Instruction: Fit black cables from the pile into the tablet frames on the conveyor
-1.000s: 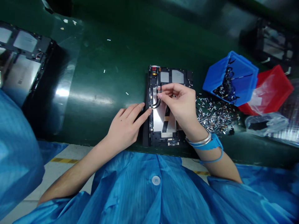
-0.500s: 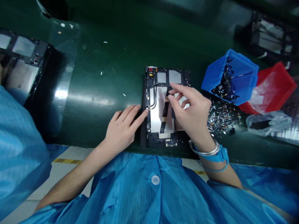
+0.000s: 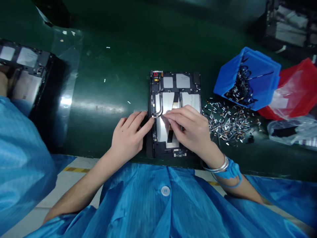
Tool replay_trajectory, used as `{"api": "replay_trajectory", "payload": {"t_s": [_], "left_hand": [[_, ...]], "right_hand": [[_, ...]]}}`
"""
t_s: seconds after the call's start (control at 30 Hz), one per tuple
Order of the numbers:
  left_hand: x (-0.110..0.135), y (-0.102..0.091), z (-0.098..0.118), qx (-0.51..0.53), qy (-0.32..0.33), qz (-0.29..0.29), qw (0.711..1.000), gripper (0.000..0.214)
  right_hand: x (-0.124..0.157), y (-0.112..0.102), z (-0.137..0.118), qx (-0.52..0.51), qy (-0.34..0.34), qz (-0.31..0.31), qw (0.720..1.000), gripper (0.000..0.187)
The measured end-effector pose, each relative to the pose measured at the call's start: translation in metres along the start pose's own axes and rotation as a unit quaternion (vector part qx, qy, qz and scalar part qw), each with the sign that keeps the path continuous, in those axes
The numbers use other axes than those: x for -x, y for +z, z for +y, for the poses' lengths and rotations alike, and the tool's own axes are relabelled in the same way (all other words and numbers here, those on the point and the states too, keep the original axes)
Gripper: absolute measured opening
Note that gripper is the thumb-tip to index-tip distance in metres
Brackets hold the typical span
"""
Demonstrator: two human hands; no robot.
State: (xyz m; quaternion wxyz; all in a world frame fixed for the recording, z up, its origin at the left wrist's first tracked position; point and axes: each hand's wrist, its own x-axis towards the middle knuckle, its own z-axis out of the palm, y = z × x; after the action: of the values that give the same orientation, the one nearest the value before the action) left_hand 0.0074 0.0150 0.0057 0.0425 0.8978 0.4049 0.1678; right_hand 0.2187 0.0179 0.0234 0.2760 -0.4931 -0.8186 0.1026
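An opened tablet chassis (image 3: 173,82) lies face down on the green belt (image 3: 123,66) in front of me, with silver shielding, black flex cables and a curved black cable (image 3: 159,105) inside. My left hand (image 3: 128,135) rests flat at its left edge, fingers stretched, the index tip touching the frame near the curved cable's end. My right hand (image 3: 190,127) lies over the middle of the chassis, fingers extended leftward and pressing down beside the cable end. Neither hand visibly holds anything.
A tipped blue bin (image 3: 247,79) of black cable parts and a red bin (image 3: 294,89) stand at the right, with several small loose metal pieces (image 3: 228,120) spilled before them. A clear bag (image 3: 289,132) lies far right. Another chassis (image 3: 22,69) sits at far left beside a person's blue sleeve (image 3: 22,172).
My right hand has come down and leftward from the upper middle of the chassis to press near the curved cable's end. My left hand has barely moved.
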Motion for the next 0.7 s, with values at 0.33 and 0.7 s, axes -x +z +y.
{"api": "replay_trajectory", "payload": {"t_s": [0.33, 0.7], "left_hand": [[0.001, 0.004, 0.003, 0.018, -0.024, 0.002, 1.0, 0.057], [-0.001, 0.005, 0.001, -0.008, -0.011, -0.019, 1.0, 0.053]], "right_hand": [[-0.001, -0.003, 0.005, 0.132, -0.056, -0.032, 0.989, 0.026], [-0.015, 0.01, 0.015, 0.207, -0.066, -0.04, 0.975, 0.028]]}}
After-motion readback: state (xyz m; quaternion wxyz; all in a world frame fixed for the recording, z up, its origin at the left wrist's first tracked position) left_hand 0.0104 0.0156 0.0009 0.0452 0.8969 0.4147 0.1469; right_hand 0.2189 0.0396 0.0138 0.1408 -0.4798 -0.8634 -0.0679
